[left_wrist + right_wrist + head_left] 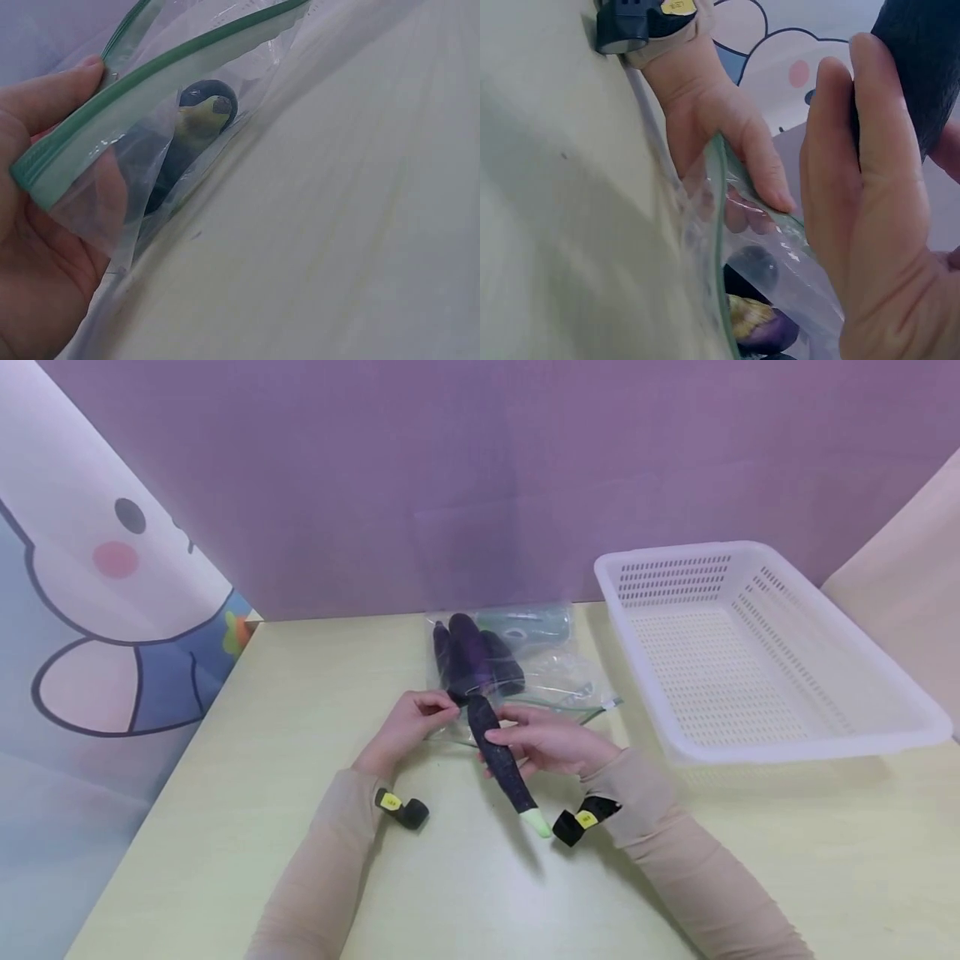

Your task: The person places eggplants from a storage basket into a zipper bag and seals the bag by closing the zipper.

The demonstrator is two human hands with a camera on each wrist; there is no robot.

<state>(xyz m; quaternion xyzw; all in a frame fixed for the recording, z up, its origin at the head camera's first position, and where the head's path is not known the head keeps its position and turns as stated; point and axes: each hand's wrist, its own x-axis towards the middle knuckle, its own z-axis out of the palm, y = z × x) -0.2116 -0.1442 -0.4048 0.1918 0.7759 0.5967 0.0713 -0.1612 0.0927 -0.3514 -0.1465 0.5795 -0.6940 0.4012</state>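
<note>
A long, dark eggplant point(501, 764) with a pale green end is in my right hand point(558, 742), between thumb and fingers. It slants over the mouth of a clear zip bag point(566, 672). My left hand point(405, 727) pinches the bag's green-edged opening at its left side; in the left wrist view, the zip strip point(172, 56) stands parted. Several dark purple eggplants point(471, 647) lie inside the bag. One of them shows a yellowish stem end point(201, 120) near the opening.
A white perforated plastic basket point(652, 693) stands to the right on the pale table point(247, 760). Behind the bag rises a purple backdrop point(337, 493). A cartoon-printed curtain point(82, 677) hangs at the left.
</note>
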